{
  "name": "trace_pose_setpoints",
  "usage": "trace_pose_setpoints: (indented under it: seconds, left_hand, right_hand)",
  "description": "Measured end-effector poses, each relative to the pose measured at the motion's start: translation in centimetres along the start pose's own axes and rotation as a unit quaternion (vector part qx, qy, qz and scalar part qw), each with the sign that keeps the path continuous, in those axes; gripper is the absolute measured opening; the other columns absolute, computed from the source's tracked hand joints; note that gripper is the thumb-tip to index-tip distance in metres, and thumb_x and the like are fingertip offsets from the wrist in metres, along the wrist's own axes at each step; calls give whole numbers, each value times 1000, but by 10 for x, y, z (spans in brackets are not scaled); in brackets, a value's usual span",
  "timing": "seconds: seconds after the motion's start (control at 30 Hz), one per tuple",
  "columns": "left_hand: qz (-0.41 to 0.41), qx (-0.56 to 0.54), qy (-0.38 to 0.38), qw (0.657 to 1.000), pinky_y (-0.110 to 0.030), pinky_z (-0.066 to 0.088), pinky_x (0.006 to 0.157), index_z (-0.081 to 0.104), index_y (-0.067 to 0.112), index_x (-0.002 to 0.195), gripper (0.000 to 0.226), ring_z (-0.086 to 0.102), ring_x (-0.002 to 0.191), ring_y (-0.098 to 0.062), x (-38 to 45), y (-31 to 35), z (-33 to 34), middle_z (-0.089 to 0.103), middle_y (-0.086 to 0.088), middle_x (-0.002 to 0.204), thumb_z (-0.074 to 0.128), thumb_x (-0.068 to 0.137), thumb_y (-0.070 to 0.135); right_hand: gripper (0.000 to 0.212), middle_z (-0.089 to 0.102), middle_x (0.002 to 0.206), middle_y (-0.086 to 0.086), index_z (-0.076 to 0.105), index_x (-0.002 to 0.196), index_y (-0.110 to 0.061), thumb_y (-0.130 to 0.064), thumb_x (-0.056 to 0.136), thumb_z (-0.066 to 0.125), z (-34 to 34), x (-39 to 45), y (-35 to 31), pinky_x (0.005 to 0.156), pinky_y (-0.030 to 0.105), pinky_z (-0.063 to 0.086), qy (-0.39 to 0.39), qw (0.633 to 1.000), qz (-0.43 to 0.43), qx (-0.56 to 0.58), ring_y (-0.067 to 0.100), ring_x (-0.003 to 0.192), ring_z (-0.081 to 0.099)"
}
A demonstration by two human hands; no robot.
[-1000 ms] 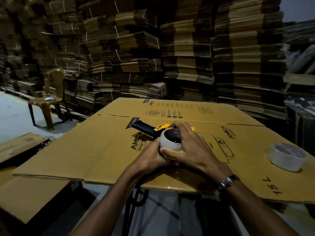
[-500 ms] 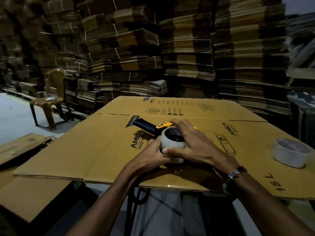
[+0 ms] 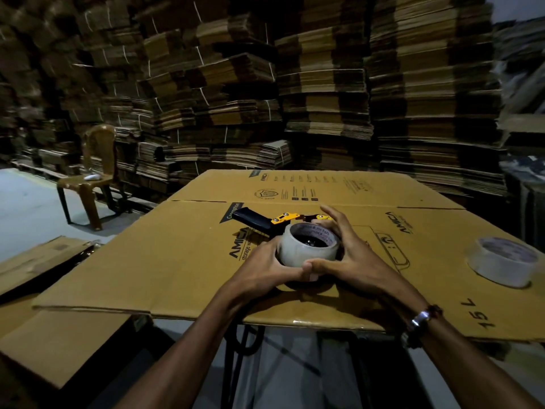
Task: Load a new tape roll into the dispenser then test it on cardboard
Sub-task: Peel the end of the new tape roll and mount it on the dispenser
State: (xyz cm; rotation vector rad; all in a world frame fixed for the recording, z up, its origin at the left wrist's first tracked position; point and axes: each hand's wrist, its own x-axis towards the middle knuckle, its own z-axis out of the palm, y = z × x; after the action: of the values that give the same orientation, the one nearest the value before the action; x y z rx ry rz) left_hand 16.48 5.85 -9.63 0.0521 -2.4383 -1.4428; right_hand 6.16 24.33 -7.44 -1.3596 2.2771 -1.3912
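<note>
1. Tape roll sits on the dispenser, hole up, between the two hands, on the flattened cardboard that covers the counter.
2. Left hand has its grip curled round the near left side of the roll; right hand wraps the right side, fingers arched over the far rim and thumb meeting the left thumb in front.
3. Beyond the grip, the dispenser's black handle and yellow frame stick out to the far left.
4. Loading looks like the step in hand: the roll seems to be pressed down onto the hub, though how far it is seated cannot be told.
5. Next, I judge, the tape's free end must be found and threaded toward the cutter before any test on the cardboard.
6. Well to the right of the grip lies a second roll.
</note>
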Motion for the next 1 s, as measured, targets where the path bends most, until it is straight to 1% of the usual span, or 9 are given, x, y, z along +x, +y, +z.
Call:
trace_pose_setpoints:
  seconds: [0.07, 0.1, 0.23, 0.4, 0.5, 0.67, 0.77, 0.9, 1.0]
  left_hand:
    - [-3, 2, -5, 1000, -32, 58, 94, 56, 31, 136, 86, 64, 108, 0, 0, 1, -1, 69, 12, 122, 92, 59, 45]
    - [-6, 3, -8, 1000, -32, 58, 94, 57, 31, 134, 82, 65, 107, 1, 0, 2, -1, 69, 12, 121, 93, 62, 40]
    - [0, 7, -18, 1000, -21, 58, 86, 55, 40, 124, 69, 65, 100, 7, 0, 4, -1, 69, 13, 116, 92, 68, 24]
    - [2, 20, -14, 1000, -16, 56, 80, 57, 34, 127, 70, 66, 97, 8, 1, 3, -1, 71, 14, 112, 93, 67, 26]
    - [8, 36, -20, 999, -16, 55, 85, 57, 35, 130, 76, 64, 102, 8, 2, 1, -2, 70, 14, 118, 94, 65, 29]
    - [17, 59, -23, 998, -5, 48, 83, 52, 51, 111, 70, 60, 103, 17, 2, 0, -3, 66, 25, 113, 95, 63, 24]
    - [24, 57, -25, 998, -10, 49, 92, 54, 50, 114, 72, 60, 109, 13, 2, 1, -3, 67, 23, 117, 96, 62, 23]
    - [28, 63, -44, 997, -8, 47, 89, 53, 48, 120, 76, 59, 109, 13, 4, 0, -5, 64, 22, 120, 95, 63, 20]
    - [12, 82, -53, 995, -28, 48, 104, 49, 40, 136, 91, 54, 122, -5, 8, -5, -8, 60, 13, 131, 95, 58, 42]
  right_hand:
    - [114, 43, 142, -14, 16, 155, -43, -48, 64, 85, 3, -3, 1, 96, 12, 40, 18, 999, 10, 26, -7, 118, 50]
    - [113, 42, 138, -16, 16, 155, -43, -48, 64, 84, 5, -4, 0, 94, 12, 41, 26, 999, 15, 31, -9, 115, 50]
    - [108, 47, 136, -13, 23, 152, -42, -54, 64, 84, 8, -5, 2, 102, 28, 48, 48, 998, 23, 33, 9, 125, 53]
    - [99, 50, 122, -29, 31, 149, -39, -47, 67, 87, 13, -7, 4, 101, 28, 51, 68, 997, 15, 43, 3, 121, 56]
    - [102, 48, 129, -27, 28, 149, -43, -49, 67, 88, 14, -8, 5, 104, 30, 48, 72, 997, -2, -4, 6, 125, 52]
    - [105, 47, 138, -19, 25, 148, -46, -53, 64, 88, 16, -8, 5, 107, 35, 47, 80, 995, -31, -60, 7, 127, 51]
    - [107, 50, 141, -13, 26, 149, -43, -58, 62, 87, 18, -9, 4, 106, 37, 48, 88, 991, -44, -91, 6, 125, 53]
    - [102, 50, 142, -11, 28, 149, -38, -59, 66, 84, 20, -10, 1, 102, 29, 45, 114, 984, -53, -123, 3, 120, 51]
    - [102, 50, 141, -11, 27, 148, -39, -63, 66, 82, 23, -11, -2, 99, 26, 44, 127, 982, -55, -130, 3, 120, 51]
